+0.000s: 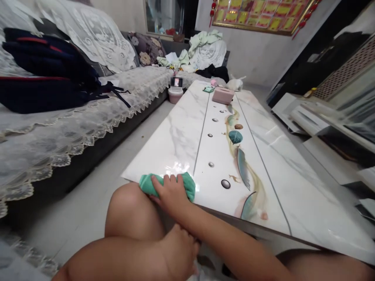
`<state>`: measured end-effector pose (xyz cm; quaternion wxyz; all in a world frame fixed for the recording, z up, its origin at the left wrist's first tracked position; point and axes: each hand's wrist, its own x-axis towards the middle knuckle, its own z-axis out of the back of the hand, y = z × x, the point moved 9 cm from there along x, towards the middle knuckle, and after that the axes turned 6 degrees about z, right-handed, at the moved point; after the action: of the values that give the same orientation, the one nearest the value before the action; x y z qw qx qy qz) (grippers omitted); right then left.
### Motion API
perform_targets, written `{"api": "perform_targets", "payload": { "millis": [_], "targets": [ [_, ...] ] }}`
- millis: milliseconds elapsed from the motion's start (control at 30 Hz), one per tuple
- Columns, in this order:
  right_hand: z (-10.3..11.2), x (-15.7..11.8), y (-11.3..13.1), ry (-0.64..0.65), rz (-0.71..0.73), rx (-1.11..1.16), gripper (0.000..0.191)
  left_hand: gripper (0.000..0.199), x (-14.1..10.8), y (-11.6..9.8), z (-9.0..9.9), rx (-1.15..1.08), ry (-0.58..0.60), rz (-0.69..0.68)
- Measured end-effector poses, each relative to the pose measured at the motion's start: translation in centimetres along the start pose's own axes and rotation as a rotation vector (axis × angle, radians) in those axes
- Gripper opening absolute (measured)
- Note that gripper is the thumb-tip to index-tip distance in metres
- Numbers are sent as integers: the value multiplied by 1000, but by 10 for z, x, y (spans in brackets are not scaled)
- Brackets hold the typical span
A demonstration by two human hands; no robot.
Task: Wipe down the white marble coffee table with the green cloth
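Green, bunched cloth (187, 186) lies on the marble table (181, 136), right hand (170, 195) pressing it with fingers curled.

- Green cloth (166, 185).
- White marble-patterned table (181, 132), printed with teal and gold feathers and grey pebbles.
- Pink box (223, 95).
- Cream lace cover (58, 132) on a dark sofa.
- Navy bag (43, 74) with red stripes.
- Floral cushion (145, 48).

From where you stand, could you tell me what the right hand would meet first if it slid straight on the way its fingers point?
Probably nothing on the table: the right hand points up-left toward the sofa-side edge.
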<state>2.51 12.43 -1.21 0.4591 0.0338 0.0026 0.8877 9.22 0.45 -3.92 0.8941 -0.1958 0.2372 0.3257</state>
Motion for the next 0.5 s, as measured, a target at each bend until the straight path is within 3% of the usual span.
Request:
{"api": "perform_targets", "payload": {
  "millis": [100,200,267,367,500],
  "targets": [
    [-7,-38,-5,47,9,-58,57,34,-6,-7,-7,32,29,-79],
    [-6,-47,-23,63,30,-69,57,31,-9,-17,-4,86,-54,-210],
    [-3,-32,-48,81,-12,-51,58,34,-8,-13,-1,116,-120,-212],
    [2,8,-109,123,-186,-35,56,38,-2,4,-8,164,-212,-159],
    [8,66,-184,104,-353,1,56,37,4,14,-47,157,-425,-218]
  ]
}}
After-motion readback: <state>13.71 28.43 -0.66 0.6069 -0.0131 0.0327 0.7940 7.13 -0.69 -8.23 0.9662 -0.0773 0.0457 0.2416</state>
